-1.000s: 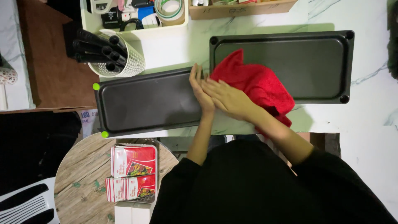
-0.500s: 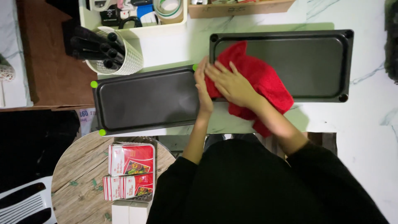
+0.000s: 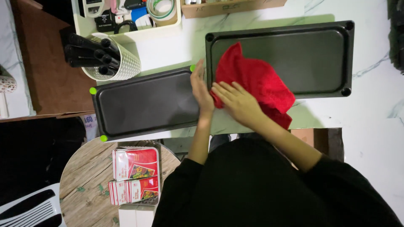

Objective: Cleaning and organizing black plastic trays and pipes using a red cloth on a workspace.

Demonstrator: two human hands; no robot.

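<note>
lighting: bright, even overhead light on the white marble worktop (image 3: 370,126), which reads near overexposed at right, while the lower left corner falls to near black; soft greenish shadows edge the two dark trays, the left tray (image 3: 147,105) and the right tray (image 3: 303,59). surface effects: dull matte sheen on both trays without hard glare, and the red cloth (image 3: 256,80) is strongly saturated with little weave detail. sharpness: centre fairly crisp, slight softness on the right hand (image 3: 237,101), and mild wide-angle bending towards the frame edges.

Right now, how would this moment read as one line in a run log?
left hand: edge of left tray | right hand: pressing red cloth | cloth: partly in right tray | surface: marble table
</note>
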